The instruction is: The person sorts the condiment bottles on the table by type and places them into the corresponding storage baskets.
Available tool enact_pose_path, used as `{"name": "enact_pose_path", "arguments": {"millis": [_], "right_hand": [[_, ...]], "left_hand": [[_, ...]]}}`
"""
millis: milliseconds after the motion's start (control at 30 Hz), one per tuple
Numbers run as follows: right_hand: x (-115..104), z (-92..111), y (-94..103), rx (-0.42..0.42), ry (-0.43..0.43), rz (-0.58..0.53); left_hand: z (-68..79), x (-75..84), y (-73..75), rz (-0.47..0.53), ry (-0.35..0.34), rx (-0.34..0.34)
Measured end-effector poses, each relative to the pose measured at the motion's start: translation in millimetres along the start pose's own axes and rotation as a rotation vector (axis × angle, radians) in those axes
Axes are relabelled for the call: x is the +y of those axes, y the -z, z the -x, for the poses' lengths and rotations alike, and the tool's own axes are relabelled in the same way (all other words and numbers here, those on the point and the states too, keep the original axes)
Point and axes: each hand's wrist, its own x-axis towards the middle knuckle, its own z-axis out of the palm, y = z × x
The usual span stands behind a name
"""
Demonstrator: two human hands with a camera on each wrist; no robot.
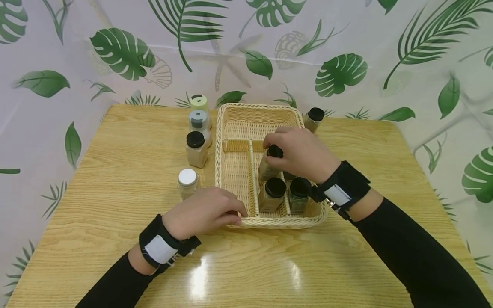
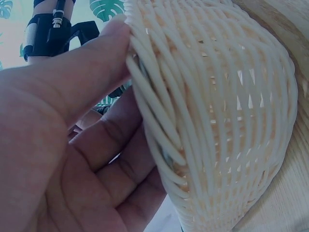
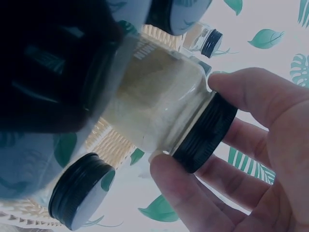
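With the left hand [image 1: 206,211] pinching the near rim of the basket [image 1: 283,222], brace it against shift. Guide the jar [image 1: 265,170] upright, clear of the black-lidded neighbour [image 1: 271,196]. It sits within the middle front compartment, clear-walled, pale tan inside; base contact cannot be confirmed. The right hand [image 1: 302,152] pinches its ridged black lid [image 3: 205,133].

L hand [image 2: 58,154] grips wicker bskt [image 2: 231,106] by rim [image 2: 164,125]

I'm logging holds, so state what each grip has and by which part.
The right grip holds a jar by its black lid; the left grip holds the wicker basket by its near rim.
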Motion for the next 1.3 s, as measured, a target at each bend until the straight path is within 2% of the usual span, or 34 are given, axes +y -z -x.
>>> {"name": "enact_pose_path", "arguments": {"millis": [500, 867, 1300], "right_hand": [[0.8, -1.1, -3.9, -0.029, -0.008, 0.002], [1.5, -2.4, -6.0, -0.054, 0.016, 0.0], [0.8, -3.3, -8.1, -0.095, 0.005, -0.007]], "left_hand": [[-0.5, 1.4, 2.2, -0.012, 0.01, -0.019], [0.5, -0.2, 0.4, -0.006, 0.008, -0.01], [1.1, -1.1, 0.1, -0.003, -0.001, -0.004]]}}
